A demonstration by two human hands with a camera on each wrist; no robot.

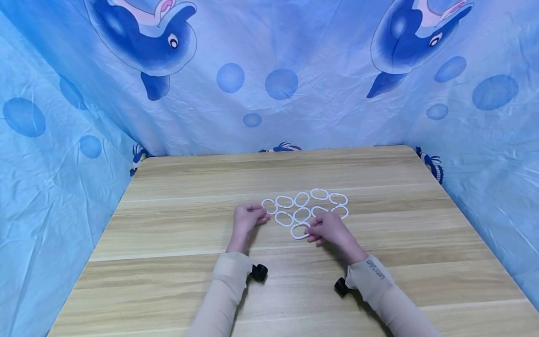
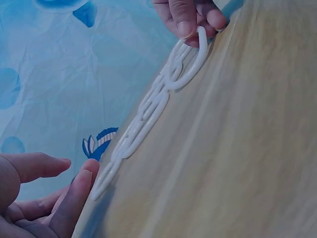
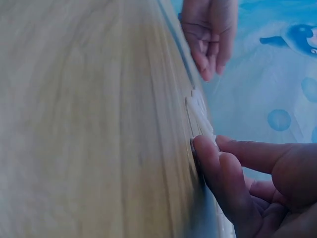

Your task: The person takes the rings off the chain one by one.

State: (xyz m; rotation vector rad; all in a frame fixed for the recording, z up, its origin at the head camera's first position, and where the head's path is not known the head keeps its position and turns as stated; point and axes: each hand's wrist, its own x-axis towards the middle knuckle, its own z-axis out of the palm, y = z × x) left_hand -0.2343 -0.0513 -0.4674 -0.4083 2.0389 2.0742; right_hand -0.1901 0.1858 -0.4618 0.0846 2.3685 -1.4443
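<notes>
Several white oval plastic links, each with a small gap in its outline, lie flat in two rough rows on the wooden table. Between thumb and fingers, my right hand (image 1: 330, 229) pinches one white link (image 2: 200, 57) at the near side of the group; its other end slants down toward the others in the left wrist view. My left hand (image 1: 248, 219) is beside the leftmost link (image 2: 101, 184), thumb apart from the fingers and a fingertip right at the link's end. Part of the right-hand links is hidden behind my right hand.
The wood-grain table (image 1: 168, 290) has its far edge against a blue curtain (image 1: 189, 121) printed with dolphins and bubbles. Curtain also hangs along both sides. A small black camera sits at each wrist, below the beige sleeves (image 1: 233, 271).
</notes>
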